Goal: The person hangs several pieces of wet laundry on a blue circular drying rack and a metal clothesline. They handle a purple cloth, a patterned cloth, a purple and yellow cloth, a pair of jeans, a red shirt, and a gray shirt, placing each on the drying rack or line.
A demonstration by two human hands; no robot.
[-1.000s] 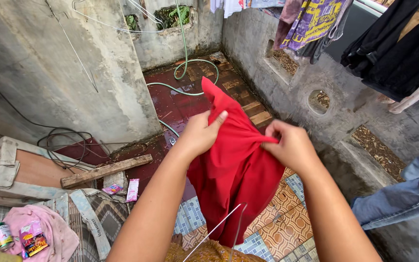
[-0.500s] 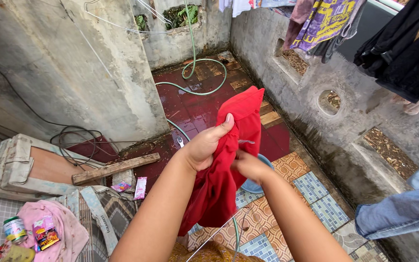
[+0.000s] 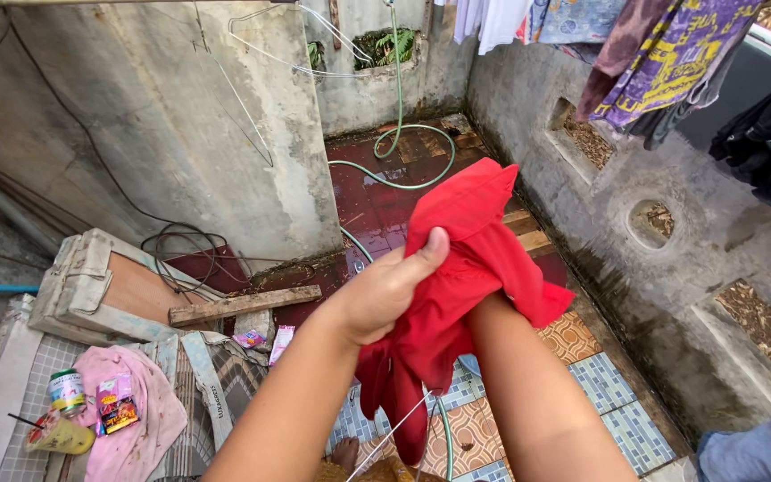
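A wet-looking red garment (image 3: pixel 479 236) hangs bunched in front of me, over a tiled yard floor. My left hand (image 3: pixel 390 287) grips it near the top, thumb pressed against the cloth. My right forearm (image 3: pixel 528 393) reaches up into the garment from below. The right hand itself is buried inside the red cloth and cannot be seen. A thin white line (image 3: pixel 394 437) runs below the garment's lower end.
A green hose (image 3: pixel 399 116) snakes over the wet red floor at the back. Concrete walls close in on the left and right. Clothes (image 3: pixel 662 54) hang overhead at the right. A wooden plank (image 3: pixel 243 304), a pink cloth (image 3: pixel 140 415) and a can (image 3: pixel 66 391) lie lower left.
The right hand has slid from outside the garment into it and is now covered. The left hand has shifted its grip along the cloth, which now sits more bunched.
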